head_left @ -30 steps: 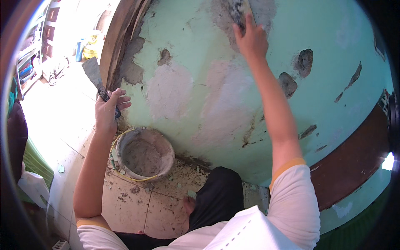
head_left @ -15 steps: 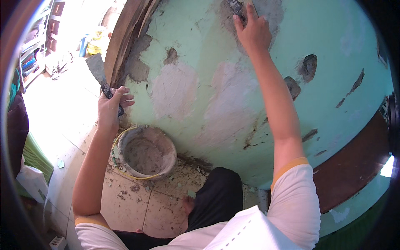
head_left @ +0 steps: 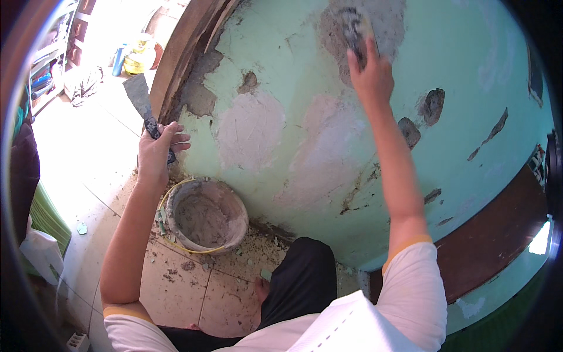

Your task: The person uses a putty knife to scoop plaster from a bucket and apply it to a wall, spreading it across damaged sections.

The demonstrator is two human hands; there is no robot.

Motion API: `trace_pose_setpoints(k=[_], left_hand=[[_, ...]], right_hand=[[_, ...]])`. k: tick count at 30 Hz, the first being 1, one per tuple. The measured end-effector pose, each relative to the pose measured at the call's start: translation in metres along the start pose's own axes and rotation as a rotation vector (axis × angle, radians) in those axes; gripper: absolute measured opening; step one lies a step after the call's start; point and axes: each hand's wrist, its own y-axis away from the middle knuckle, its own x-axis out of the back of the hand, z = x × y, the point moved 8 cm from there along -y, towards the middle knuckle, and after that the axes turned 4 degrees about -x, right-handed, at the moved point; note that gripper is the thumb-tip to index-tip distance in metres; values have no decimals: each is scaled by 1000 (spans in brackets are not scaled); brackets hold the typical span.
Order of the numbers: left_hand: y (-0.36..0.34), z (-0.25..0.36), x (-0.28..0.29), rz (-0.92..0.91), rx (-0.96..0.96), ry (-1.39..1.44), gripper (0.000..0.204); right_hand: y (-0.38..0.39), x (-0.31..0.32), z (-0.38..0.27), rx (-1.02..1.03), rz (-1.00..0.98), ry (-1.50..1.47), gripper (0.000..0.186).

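Note:
My right hand [head_left: 370, 75] is raised high against the green wall [head_left: 293, 53] and grips a putty knife [head_left: 353, 29], its blade pressed flat on a grey wet patch of filler [head_left: 390, 17]. My left hand [head_left: 157, 151] holds a second, wider scraper [head_left: 139, 97] by its dark handle, blade pointing up, away from the wall near the door frame. Below that hand a dirty bucket [head_left: 205, 216] with grey filler stands on the tiled floor, close to my knee.
The wall has pale filled patches [head_left: 251, 130], dark holes [head_left: 432, 105] and peeling paint. A brown wooden door frame [head_left: 185, 53] runs up at left. Rubble lies on the tiles [head_left: 176, 281] by the wall's foot. A white container [head_left: 42, 253] stands at far left.
My right hand with the putty knife has moved slightly down and right over the grey patch. The left hand with its scraper has stayed about where it was.

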Motion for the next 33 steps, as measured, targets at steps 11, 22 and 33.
trace_pose_setpoints(k=[11, 22, 33], left_hand=[[-12, -10, 5, -1, 15, 22, 18], [-16, -14, 8, 1, -2, -6, 17], [-17, -23, 16, 15, 19, 26, 18]], right_hand=[[40, -18, 23, -45, -158, 73, 65], [-118, 4, 5, -61, 85, 100, 66], [54, 2, 42, -133, -165, -8, 67]])
